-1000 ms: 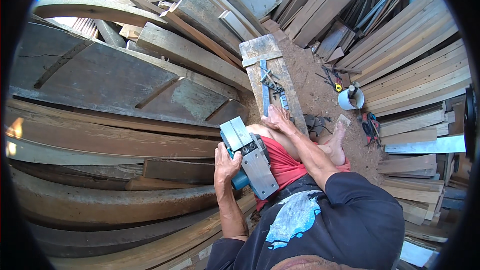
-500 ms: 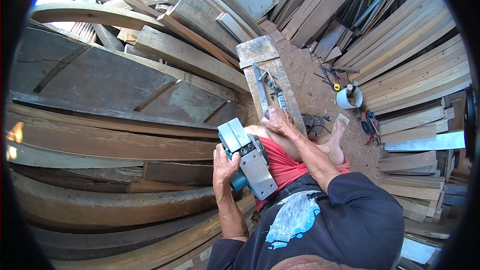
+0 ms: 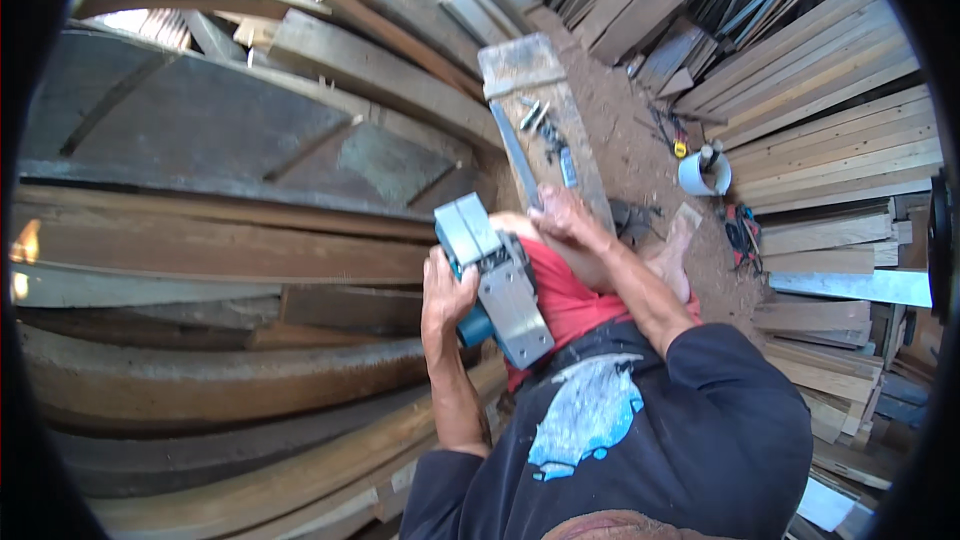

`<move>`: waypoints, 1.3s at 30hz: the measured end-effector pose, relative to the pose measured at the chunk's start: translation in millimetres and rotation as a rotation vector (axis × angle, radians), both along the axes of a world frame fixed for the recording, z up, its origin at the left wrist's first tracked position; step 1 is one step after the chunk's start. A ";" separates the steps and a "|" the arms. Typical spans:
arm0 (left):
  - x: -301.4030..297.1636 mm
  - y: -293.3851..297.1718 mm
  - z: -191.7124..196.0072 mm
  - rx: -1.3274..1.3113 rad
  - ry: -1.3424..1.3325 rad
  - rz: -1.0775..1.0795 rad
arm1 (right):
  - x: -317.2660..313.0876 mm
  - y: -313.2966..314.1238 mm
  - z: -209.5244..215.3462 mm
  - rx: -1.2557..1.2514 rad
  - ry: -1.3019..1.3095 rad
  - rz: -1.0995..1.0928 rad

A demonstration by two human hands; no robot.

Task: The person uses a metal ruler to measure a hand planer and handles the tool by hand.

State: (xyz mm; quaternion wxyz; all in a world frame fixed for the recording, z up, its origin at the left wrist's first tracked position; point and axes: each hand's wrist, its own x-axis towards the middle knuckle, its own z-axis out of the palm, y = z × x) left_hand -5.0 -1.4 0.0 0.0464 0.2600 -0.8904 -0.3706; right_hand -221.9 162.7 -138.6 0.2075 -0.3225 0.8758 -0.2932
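My left hand (image 3: 448,290) is closed around the teal body of an electric planer (image 3: 516,312), turned so its metal sole faces up, on my lap by the red shorts. My right hand (image 3: 567,213) is wrapped round the handle end of a long, flat, tapering metal file (image 3: 515,153). The file's tip points away over a narrow wooden bench (image 3: 524,62). On the bench beside the file lie small metal parts (image 3: 535,116), dark fittings (image 3: 549,138) and a small blue-and-silver piece (image 3: 568,167). The right fingers partly hide the handle.
Stacked timbers and a large dark board (image 3: 200,135) crowd the left side. Planks (image 3: 820,165) line the right. On the dirt floor stand a white bucket (image 3: 704,174), a yellow tape measure (image 3: 681,149) and a red-and-black tool (image 3: 742,238), near my bare foot (image 3: 680,245).
My right hand has raised the file from the bench and swung its tip slightly to the left. My left hand stays on the planer, and the view has shifted a little.
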 end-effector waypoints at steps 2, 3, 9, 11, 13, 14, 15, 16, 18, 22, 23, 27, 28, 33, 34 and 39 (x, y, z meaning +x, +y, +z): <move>1.5 -2.2 -1.2 0.037 -0.038 0.072 | -2.4 1.6 34.2 -0.007 -0.059 0.062; -2.6 -1.4 3.5 0.029 -0.086 0.083 | -2.5 7.3 43.6 -0.003 -0.071 0.072; -7.5 -3.0 9.9 0.081 -0.208 0.126 | 15.4 50.4 109.6 -0.424 -0.545 -0.130; -11.7 -1.0 17.1 0.092 -0.252 0.152 | 22.1 74.8 107.5 -0.452 -0.719 0.020; -18.8 4.3 22.2 0.068 -0.308 0.172 | 36.0 100.3 83.6 -0.348 -0.653 0.060; -20.5 5.6 23.8 0.082 -0.324 0.180 | 42.0 110.5 76.1 -0.319 -0.653 0.044; -20.8 6.6 23.9 0.078 -0.320 0.180 | 48.6 114.8 80.6 -0.291 -0.655 0.026; -21.2 7.6 23.0 0.063 -0.330 0.180 | 53.0 119.2 85.0 -0.295 -0.652 0.027; -22.4 9.8 19.1 -0.041 -0.289 0.190 | 59.6 130.6 101.2 0.028 -0.129 -0.041; -31.3 14.6 24.9 0.034 -0.380 0.229 | 80.3 176.6 85.9 0.199 -0.087 -0.140; -33.2 14.5 24.3 0.035 -0.375 0.222 | 90.1 195.7 75.2 0.199 -0.082 -0.146; -35.0 18.7 23.7 -0.015 -0.400 0.204 | 134.7 253.6 89.4 0.128 -0.105 0.022; -36.7 21.5 23.4 -0.049 -0.398 0.205 | 140.5 260.2 104.4 0.249 -0.173 0.102; -40.0 27.1 31.0 -0.088 -0.382 0.128 | 125.4 287.5 120.6 0.176 -0.282 -0.052; -39.1 25.7 30.2 -0.089 -0.366 0.109 | 120.6 285.0 129.3 0.216 -0.195 -0.060; -30.4 16.7 21.2 -0.120 -0.342 0.069 | 122.2 257.4 171.1 0.120 0.020 -0.059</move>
